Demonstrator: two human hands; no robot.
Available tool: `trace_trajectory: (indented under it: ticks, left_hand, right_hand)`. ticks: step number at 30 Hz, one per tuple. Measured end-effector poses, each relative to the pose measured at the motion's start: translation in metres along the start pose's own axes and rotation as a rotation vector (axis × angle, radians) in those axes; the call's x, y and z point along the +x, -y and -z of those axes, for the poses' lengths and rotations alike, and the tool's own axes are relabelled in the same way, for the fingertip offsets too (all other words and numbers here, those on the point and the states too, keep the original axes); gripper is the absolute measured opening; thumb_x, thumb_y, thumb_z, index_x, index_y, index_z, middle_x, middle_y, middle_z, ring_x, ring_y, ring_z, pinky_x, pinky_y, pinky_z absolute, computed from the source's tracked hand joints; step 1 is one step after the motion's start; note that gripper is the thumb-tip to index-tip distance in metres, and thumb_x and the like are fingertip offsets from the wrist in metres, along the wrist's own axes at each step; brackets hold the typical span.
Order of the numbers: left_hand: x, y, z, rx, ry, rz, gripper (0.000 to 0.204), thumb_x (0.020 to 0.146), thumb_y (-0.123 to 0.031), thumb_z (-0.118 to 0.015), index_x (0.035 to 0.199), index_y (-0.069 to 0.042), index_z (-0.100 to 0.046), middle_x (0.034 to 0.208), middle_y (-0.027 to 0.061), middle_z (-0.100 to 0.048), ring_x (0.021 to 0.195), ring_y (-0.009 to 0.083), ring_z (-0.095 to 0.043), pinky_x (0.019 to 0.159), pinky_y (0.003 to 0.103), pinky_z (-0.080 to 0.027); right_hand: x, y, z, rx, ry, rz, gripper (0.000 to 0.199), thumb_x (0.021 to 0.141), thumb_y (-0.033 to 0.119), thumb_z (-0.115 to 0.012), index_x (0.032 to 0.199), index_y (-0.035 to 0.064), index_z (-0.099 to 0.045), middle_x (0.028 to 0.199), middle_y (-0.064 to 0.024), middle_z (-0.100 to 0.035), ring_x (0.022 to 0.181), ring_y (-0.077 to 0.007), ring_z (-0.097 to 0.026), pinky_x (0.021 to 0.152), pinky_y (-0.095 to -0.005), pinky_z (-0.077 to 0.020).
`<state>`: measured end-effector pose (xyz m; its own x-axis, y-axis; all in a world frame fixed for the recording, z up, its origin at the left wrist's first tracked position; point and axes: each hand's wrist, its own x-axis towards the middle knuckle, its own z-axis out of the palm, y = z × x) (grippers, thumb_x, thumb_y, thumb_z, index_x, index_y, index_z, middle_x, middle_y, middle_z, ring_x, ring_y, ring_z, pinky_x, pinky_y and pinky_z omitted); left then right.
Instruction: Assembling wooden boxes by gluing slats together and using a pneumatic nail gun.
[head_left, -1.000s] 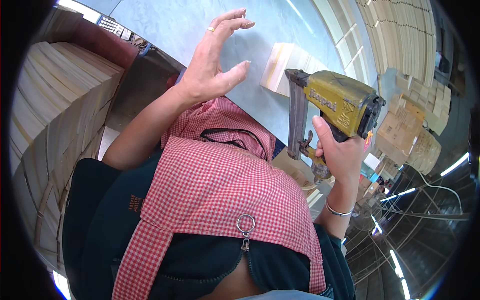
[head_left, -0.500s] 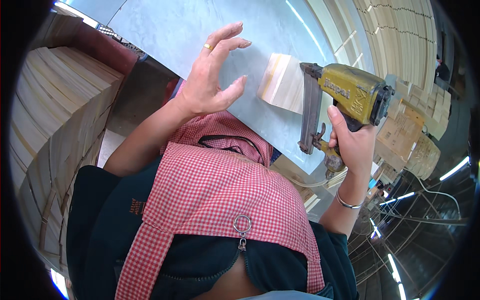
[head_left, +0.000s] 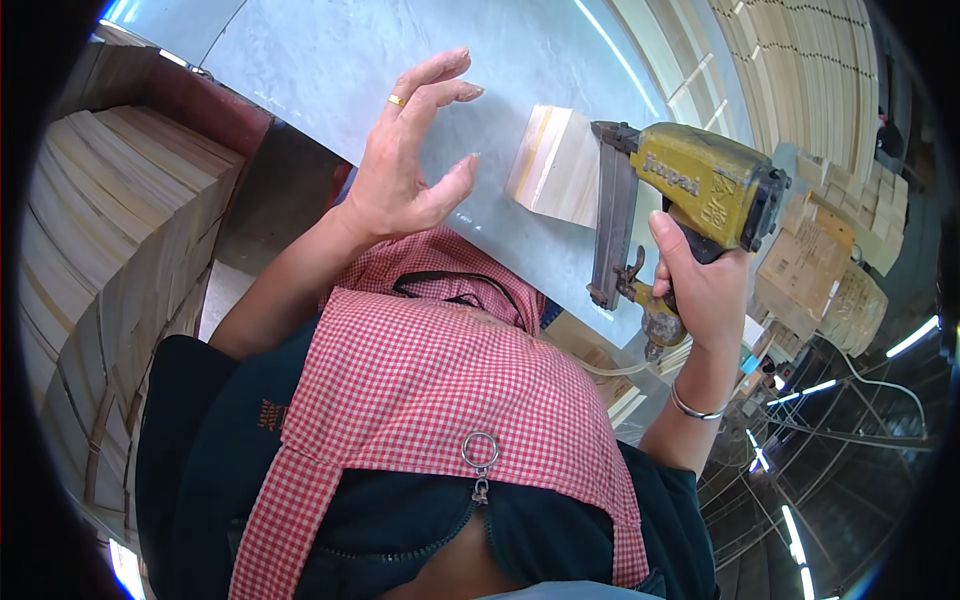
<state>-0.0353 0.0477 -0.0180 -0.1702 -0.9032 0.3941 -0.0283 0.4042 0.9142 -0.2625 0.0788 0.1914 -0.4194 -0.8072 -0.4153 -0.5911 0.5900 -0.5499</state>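
L hand (head_left: 405,180) has its fingers (head_left: 437,94) spread in a loose curve, thumb apart. R hand (head_left: 708,295), fingers wrapped round a yellow nail gun's (head_left: 698,180) grip. Just right of the L fingertips, I see a wood block (head_left: 560,165) on the gray table (head_left: 310,80), partly hidden behind the gun. Stacked boards (head_left: 120,200) farther out, well L of both hands.

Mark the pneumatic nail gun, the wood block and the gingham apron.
Pneumatic nail gun (head_left: 698,180), head view: on its yellow body.
Wood block (head_left: 570,174), head view: on its right-hand face.
Gingham apron (head_left: 455,385), head view: on its front panel.
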Motion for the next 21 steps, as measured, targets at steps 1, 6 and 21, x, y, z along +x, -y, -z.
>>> trace_trajectory:
  ticks: [1,6,21]
  left_hand:
    - [0.001,-0.001,0.0,0.007,0.0,-0.003,0.055,0.073,-0.003,-0.066,0.127,-0.001,-0.055,0.149,0.0193,-0.043,0.134,0.0351,-0.049,0.109,0.043,-0.046]
    - [0.002,-0.003,-0.004,-0.014,-0.03,0.016,0.052,0.074,-0.003,-0.067,0.125,-0.002,-0.056,0.147,0.0193,-0.044,0.13,0.0351,-0.052,0.107,0.044,-0.047]
    - [0.059,-0.064,-0.125,0.815,0.668,-0.264,0.055,0.065,-0.033,-0.085,0.11,-0.009,-0.065,0.136,0.0167,-0.053,0.124,0.0323,-0.049,0.117,0.057,-0.029]
  right_hand:
    - [0.0,0.0,0.001,0.0,0.008,0.007,0.03,0.087,0.015,-0.078,0.106,-0.0043,-0.064,0.072,-0.0065,-0.064,0.044,-0.0097,-0.051,0.039,-0.0212,-0.044]
    - [-0.002,-0.013,0.014,0.049,-0.068,0.005,0.03,0.088,0.016,-0.078,0.105,-0.0041,-0.064,0.07,-0.0055,-0.063,0.044,-0.0096,-0.051,0.039,-0.0213,-0.0439]
    - [-0.001,-0.07,0.056,0.052,-0.129,-0.076,0.026,0.088,0.018,-0.078,0.096,-0.0027,-0.067,0.065,-0.0033,-0.062,0.042,-0.0092,-0.05,0.04,-0.0221,-0.0418]
